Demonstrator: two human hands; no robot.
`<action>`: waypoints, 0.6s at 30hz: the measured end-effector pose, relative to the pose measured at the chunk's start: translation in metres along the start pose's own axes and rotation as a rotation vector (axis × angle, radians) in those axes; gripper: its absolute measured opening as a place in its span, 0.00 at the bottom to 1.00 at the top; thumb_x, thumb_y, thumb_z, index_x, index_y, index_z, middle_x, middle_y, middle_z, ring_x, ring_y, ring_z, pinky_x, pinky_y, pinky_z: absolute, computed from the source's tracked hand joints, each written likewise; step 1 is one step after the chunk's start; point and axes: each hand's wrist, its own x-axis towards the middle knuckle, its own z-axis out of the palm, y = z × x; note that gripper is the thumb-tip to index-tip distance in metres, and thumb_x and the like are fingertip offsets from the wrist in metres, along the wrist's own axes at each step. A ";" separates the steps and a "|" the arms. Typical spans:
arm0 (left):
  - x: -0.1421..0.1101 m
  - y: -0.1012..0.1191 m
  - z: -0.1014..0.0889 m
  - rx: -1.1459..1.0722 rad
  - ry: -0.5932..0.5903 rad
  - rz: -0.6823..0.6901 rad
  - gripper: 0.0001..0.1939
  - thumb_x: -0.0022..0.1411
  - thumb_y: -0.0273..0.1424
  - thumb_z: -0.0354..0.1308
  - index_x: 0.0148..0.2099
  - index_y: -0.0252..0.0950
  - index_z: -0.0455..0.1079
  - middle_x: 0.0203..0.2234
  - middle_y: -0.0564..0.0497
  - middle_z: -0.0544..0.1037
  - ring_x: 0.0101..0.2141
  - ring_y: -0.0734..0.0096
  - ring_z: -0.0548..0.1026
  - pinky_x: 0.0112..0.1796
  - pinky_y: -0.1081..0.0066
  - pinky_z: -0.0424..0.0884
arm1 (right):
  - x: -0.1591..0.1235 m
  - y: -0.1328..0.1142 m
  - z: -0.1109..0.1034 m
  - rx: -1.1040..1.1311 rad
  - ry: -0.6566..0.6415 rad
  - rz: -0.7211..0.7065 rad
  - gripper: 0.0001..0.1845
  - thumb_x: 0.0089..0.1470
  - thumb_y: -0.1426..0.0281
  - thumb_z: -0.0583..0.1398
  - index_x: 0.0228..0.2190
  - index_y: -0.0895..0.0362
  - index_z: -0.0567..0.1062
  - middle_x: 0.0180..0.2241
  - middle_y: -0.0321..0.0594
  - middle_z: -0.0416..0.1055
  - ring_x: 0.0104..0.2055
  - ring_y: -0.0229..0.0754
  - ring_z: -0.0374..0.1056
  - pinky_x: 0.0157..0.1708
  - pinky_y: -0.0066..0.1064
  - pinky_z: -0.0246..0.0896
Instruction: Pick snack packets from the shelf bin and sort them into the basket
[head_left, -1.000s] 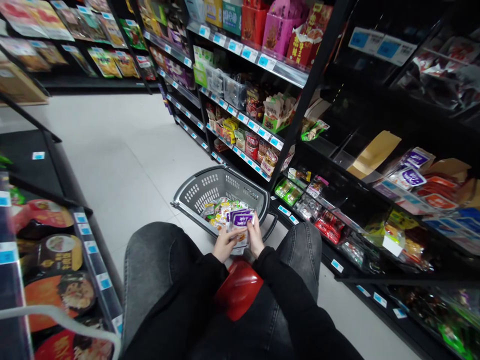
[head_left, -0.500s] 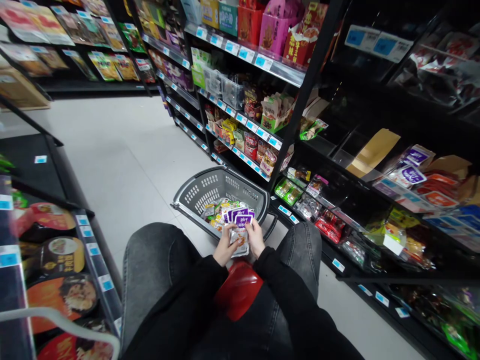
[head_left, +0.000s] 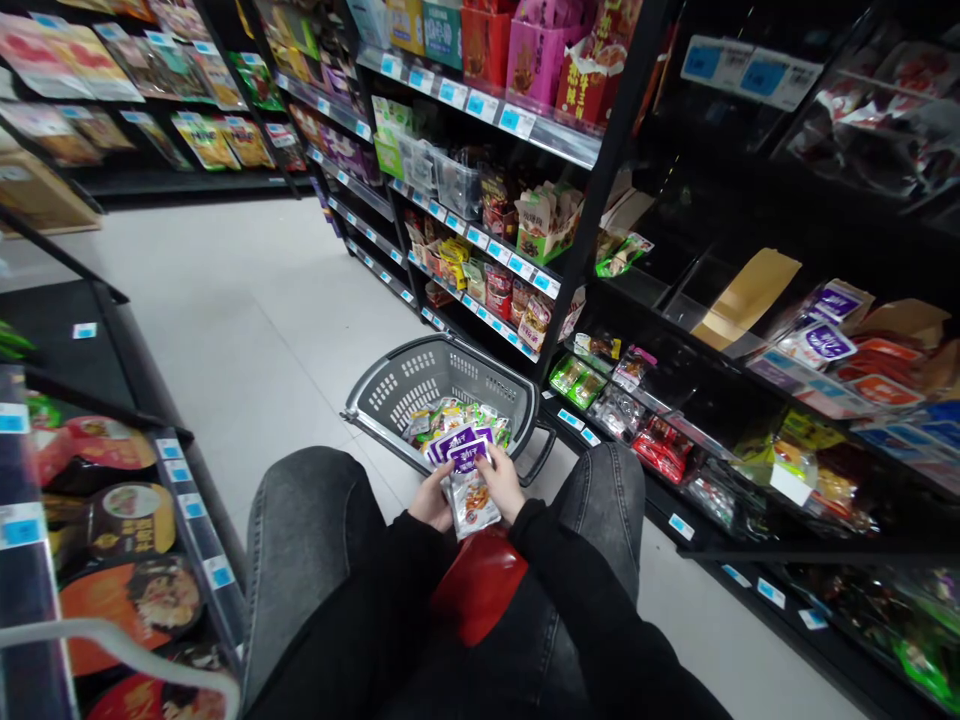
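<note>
Between my knees, my left hand (head_left: 433, 501) and my right hand (head_left: 502, 484) grip a small bunch of purple-and-white snack packets (head_left: 472, 497), one hand at each side. The front packet faces up, with a purple top and a food picture on white. More purple tops fan out behind it. Just past my hands, a grey shopping basket (head_left: 375, 382) stands on the floor, and several colourful snack packets (head_left: 448, 412) lie in it. The packets hide most of my left fingers. Below my hands, something red and smooth (head_left: 480, 590) shows between my sleeves.
Black shelving (head_left: 559, 290) with boxed and bagged snacks runs along the right. Similar purple packets (head_left: 825, 340) sit in an open carton there. A low shelf with round-lidded food tubs (head_left: 131, 520) stands close on my left. Pale floor (head_left: 217, 290) stretches ahead between the shelves.
The bunch of packets has tilted and come slightly lower and toward me, showing more of the front packet. My left hand has shifted left and down. The basket has stayed in place.
</note>
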 end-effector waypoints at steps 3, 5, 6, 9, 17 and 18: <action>-0.001 -0.001 0.003 -0.035 -0.038 -0.003 0.12 0.56 0.27 0.54 0.43 0.31 0.69 0.29 0.44 0.80 0.38 0.55 0.78 0.46 0.55 0.71 | 0.001 -0.004 -0.002 -0.119 0.100 -0.031 0.17 0.55 0.66 0.57 0.45 0.57 0.75 0.46 0.47 0.63 0.51 0.49 0.60 0.55 0.38 0.54; 0.000 -0.003 0.004 -0.020 -0.048 0.005 0.12 0.57 0.27 0.55 0.44 0.30 0.69 0.30 0.43 0.80 0.38 0.55 0.78 0.46 0.55 0.71 | 0.001 -0.007 -0.002 -0.151 0.125 -0.057 0.17 0.55 0.69 0.58 0.46 0.56 0.75 0.47 0.46 0.61 0.52 0.47 0.59 0.55 0.37 0.53; 0.001 -0.004 0.005 -0.001 -0.046 0.021 0.12 0.57 0.28 0.55 0.44 0.30 0.69 0.31 0.43 0.80 0.37 0.55 0.78 0.45 0.55 0.71 | 0.001 -0.009 -0.003 -0.159 0.130 -0.073 0.17 0.55 0.69 0.57 0.46 0.56 0.75 0.46 0.46 0.62 0.51 0.47 0.60 0.55 0.36 0.54; 0.005 -0.008 0.004 0.053 -0.010 0.132 0.15 0.56 0.27 0.58 0.47 0.31 0.68 0.33 0.44 0.80 0.37 0.56 0.78 0.45 0.56 0.72 | 0.000 -0.013 -0.002 -0.162 0.185 -0.112 0.11 0.54 0.69 0.58 0.38 0.58 0.78 0.42 0.46 0.63 0.47 0.46 0.62 0.50 0.34 0.58; 0.013 -0.004 -0.004 0.075 0.011 0.212 0.18 0.54 0.27 0.61 0.47 0.30 0.68 0.34 0.41 0.80 0.40 0.52 0.78 0.45 0.56 0.73 | 0.008 -0.005 -0.010 0.175 0.178 0.039 0.13 0.51 0.61 0.58 0.32 0.59 0.73 0.30 0.39 0.70 0.34 0.44 0.65 0.36 0.31 0.62; 0.013 -0.003 -0.004 0.074 0.007 0.215 0.18 0.52 0.27 0.62 0.47 0.30 0.68 0.34 0.41 0.80 0.40 0.52 0.77 0.45 0.56 0.73 | 0.009 -0.004 -0.011 0.232 0.175 0.077 0.14 0.50 0.60 0.59 0.32 0.59 0.73 0.31 0.39 0.70 0.33 0.44 0.65 0.35 0.31 0.63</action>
